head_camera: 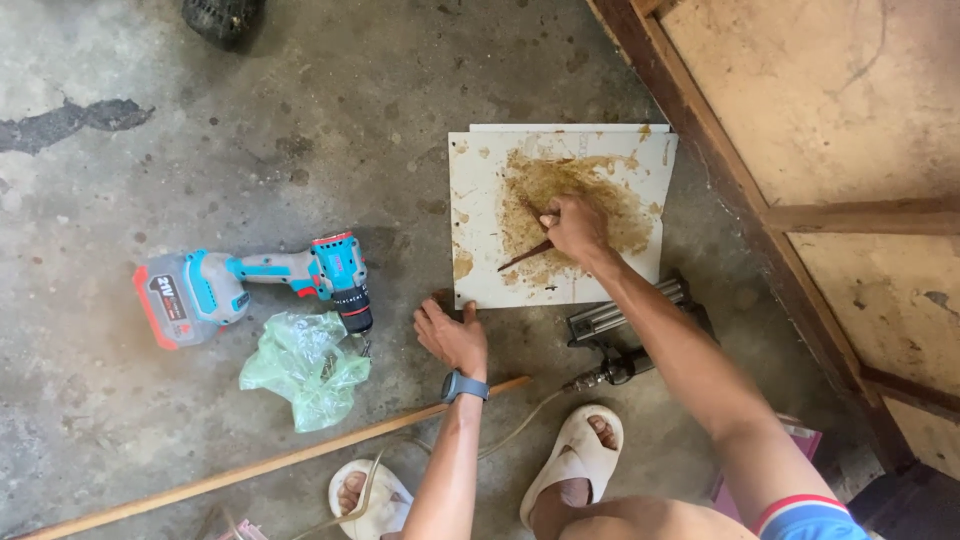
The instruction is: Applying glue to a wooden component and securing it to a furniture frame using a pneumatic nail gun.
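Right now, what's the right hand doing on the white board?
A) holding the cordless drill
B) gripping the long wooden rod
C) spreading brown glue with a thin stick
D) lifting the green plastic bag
C: the right hand holds a thin stick against the brown glue smear on the white board, while the cordless drill and green plastic bag lie untouched on the floor.

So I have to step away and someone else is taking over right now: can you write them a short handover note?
Right hand: holds a thin brown stick, its tip in the brown paste on the white panel.
Left hand: flat on the floor at the panel's near edge, steadying it.
Nearby: cordless drill and green plastic bag to the left, a metal tool under the right forearm.
Done: paste spread across the panel's middle.
Left: the panel's margins are bare.
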